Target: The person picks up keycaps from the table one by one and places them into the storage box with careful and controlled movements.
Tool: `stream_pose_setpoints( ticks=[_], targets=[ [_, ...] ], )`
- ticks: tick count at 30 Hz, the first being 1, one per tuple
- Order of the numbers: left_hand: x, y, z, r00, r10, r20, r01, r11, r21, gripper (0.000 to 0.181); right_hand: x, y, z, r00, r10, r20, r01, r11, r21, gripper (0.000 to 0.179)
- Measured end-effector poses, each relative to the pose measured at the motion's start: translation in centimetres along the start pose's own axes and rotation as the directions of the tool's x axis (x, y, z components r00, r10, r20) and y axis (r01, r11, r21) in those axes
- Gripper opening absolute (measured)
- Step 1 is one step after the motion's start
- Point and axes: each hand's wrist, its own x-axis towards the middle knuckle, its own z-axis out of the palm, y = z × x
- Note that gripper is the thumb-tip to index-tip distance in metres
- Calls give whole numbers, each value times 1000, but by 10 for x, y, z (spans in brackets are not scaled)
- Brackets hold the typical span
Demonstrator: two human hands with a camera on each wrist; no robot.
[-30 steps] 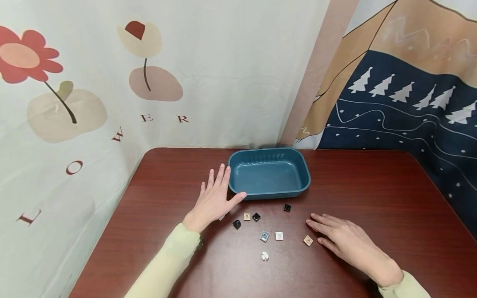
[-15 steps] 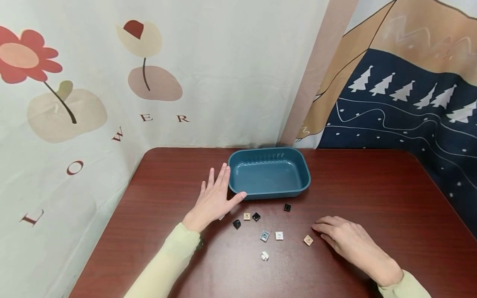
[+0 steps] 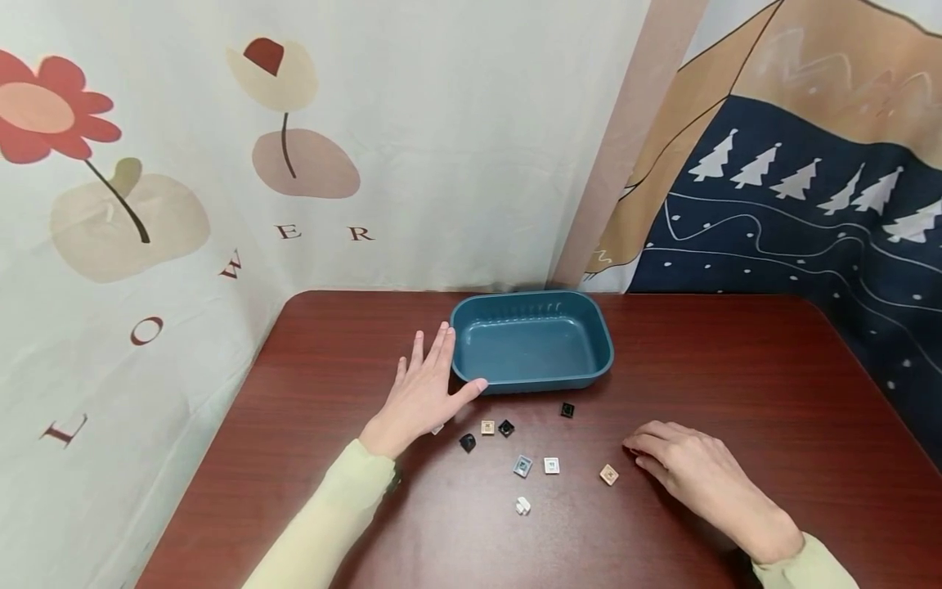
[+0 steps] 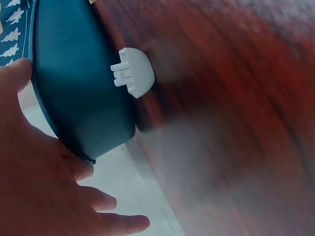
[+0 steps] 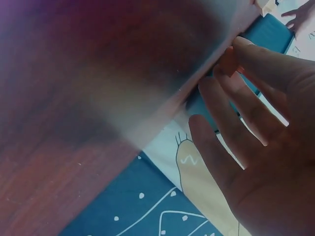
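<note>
In the head view my left hand [image 3: 419, 398] lies with fingers spread and straight along the left end of a blue plastic bin [image 3: 606, 352], its thumb at the front rim. A white keycap [image 4: 140, 73] with its stem showing sits on the table near the bin in the left wrist view. My right hand [image 3: 684, 470] pinches a small orange-red keycap [image 5: 228, 63] between thumb and index finger, low over the table; the head view hides this keycap. Just left of that hand lies a tan keycap [image 3: 608, 474].
Several loose keycaps lie before the bin: black ones [image 3: 567, 410], a beige one [image 3: 488, 428], a blue-grey one [image 3: 522, 466] and white ones [image 3: 552, 465]. A pale one [image 3: 437, 429] is partly covered by the left hand. Printed curtains [image 3: 441, 164] hang behind the brown table [image 3: 721, 352].
My right fingers have drawn together around the orange-red keycap, and the hand has shifted slightly right, away from the tan keycap. My left hand stays at the bin.
</note>
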Motion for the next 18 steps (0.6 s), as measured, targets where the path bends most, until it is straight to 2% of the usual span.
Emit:
stream_pose_setpoints(
  ticks=[5, 8, 11, 15, 18],
  targets=[
    [1, 0, 0, 1000, 3, -1, -3, 1000, 5, 105, 7, 2, -7, 1000, 6, -19, -6, 1000, 0, 33],
    [2, 1, 0, 1000, 5, -2, -5, 1000, 0, 105, 13, 2, -12, 997, 5, -81, -4, 1000, 14, 31],
    [2, 1, -1, 1000, 6, 1, -6, 1000, -4, 105, 18, 3, -16, 990, 7, -141, -3, 999, 32, 19],
    [1, 1, -1, 1000, 0, 4, 0, 1000, 1, 105, 24, 4, -22, 986, 37, -162, -29, 998, 47, 44],
    [1, 1, -1, 1000, -4, 6, 4, 1000, 8, 105, 30, 1, -26, 984, 67, -163, -59, 997, 56, 27]
  ],
)
